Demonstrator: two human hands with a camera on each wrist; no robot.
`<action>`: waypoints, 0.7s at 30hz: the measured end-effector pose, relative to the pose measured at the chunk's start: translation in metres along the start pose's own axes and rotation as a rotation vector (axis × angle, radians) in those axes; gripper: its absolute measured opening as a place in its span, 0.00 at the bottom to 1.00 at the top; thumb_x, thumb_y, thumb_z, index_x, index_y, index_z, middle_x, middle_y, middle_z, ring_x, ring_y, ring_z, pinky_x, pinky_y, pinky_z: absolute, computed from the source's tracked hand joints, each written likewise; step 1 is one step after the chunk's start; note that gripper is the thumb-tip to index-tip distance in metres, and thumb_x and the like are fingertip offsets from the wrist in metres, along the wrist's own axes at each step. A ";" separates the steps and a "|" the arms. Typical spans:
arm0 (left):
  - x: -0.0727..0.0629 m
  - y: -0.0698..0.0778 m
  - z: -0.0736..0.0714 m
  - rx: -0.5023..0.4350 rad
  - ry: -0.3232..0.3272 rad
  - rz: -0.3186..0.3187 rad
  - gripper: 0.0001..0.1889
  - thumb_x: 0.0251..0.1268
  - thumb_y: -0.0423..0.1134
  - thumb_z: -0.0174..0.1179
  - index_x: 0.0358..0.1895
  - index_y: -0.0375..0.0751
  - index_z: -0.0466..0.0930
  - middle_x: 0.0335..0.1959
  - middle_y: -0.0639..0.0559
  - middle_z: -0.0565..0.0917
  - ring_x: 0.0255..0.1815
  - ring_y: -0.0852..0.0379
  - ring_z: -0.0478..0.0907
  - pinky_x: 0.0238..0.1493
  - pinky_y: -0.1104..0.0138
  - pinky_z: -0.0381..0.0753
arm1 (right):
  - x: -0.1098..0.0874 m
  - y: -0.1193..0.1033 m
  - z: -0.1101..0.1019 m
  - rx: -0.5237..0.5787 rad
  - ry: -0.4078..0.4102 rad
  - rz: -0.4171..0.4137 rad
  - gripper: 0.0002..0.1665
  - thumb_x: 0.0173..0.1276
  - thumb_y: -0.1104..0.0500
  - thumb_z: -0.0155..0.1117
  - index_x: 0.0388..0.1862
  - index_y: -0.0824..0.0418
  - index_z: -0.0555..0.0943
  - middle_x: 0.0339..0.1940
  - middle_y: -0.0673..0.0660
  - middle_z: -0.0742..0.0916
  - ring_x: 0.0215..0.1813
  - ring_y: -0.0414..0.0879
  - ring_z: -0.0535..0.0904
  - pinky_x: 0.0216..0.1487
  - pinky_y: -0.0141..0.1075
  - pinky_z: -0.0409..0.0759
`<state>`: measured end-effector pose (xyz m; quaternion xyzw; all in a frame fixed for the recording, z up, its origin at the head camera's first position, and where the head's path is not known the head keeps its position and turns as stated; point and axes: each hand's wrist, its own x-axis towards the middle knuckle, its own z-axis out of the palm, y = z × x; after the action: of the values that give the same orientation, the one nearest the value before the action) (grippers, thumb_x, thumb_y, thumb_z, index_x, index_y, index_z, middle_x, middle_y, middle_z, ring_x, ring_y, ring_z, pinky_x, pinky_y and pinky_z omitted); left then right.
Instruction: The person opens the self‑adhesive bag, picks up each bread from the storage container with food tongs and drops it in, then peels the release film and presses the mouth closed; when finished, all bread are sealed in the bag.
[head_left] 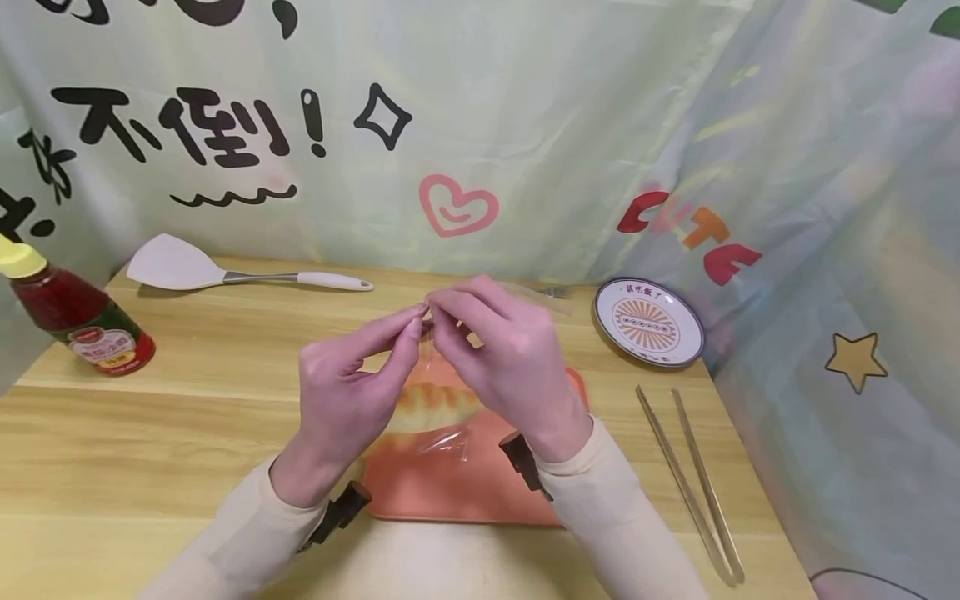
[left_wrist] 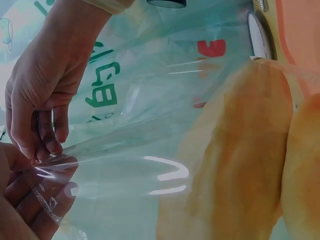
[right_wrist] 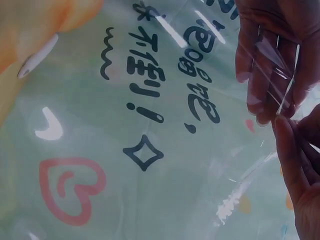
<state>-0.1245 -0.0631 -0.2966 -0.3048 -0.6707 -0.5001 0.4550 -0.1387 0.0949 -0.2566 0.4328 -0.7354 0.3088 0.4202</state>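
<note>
At the bottom of the frame the pale sleeves (head_left: 243, 529) angle inward, bringing the left hand (head_left: 348, 396) and right hand (head_left: 510, 358) together at the centre. Both are narrow, thumb and fingertips pinching the gathered edge of a clear plastic bag (head_left: 450, 442); so fine a grip suits thin, slippery film. The left wrist view shows that film drawn out from the fingers toward the bread (head_left: 438, 408), probably taut because the two pull against its weight. In the head view the bread is below the hands, mid-frame, over an orange tray (head_left: 465, 500), which presumably keeps it off the wooden surface (head_left: 172, 433); whether it touches the tray I cannot tell. Metal tongs (head_left: 707, 483) lie at the lower right with their tips pointing away, handy for the right hand. A red sauce bottle (head_left: 86, 312) stands at the left edge, out of the way. Farther off, a patterned plate (head_left: 647, 323) sits right of centre and a white spatula (head_left: 255, 277) lies flat at upper left, before a printed curtain (head_left: 570, 125).
</note>
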 end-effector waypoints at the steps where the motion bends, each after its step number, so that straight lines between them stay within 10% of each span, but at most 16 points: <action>1: 0.000 0.000 0.001 -0.006 0.000 0.000 0.10 0.64 0.32 0.60 0.40 0.29 0.88 0.35 0.45 0.88 0.33 0.52 0.87 0.34 0.70 0.84 | 0.000 0.000 0.000 0.002 0.007 0.007 0.05 0.61 0.72 0.64 0.34 0.67 0.84 0.30 0.55 0.84 0.27 0.41 0.79 0.31 0.28 0.80; 15: -0.003 0.001 0.002 -0.102 0.017 -0.100 0.10 0.62 0.24 0.61 0.44 0.28 0.86 0.35 0.43 0.88 0.33 0.51 0.87 0.37 0.69 0.84 | -0.005 0.017 -0.001 0.114 0.132 0.194 0.04 0.62 0.74 0.62 0.31 0.69 0.83 0.28 0.56 0.84 0.31 0.42 0.85 0.34 0.29 0.83; 21: -0.002 0.000 0.002 -0.108 0.001 -0.082 0.11 0.60 0.23 0.62 0.46 0.27 0.85 0.37 0.41 0.87 0.36 0.50 0.87 0.37 0.68 0.84 | -0.008 0.016 0.001 0.121 0.044 0.099 0.05 0.61 0.73 0.65 0.37 0.69 0.82 0.30 0.57 0.84 0.34 0.43 0.84 0.38 0.29 0.83</action>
<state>-0.1243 -0.0610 -0.2990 -0.3011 -0.6545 -0.5538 0.4174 -0.1508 0.1041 -0.2659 0.4135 -0.7266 0.3826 0.3933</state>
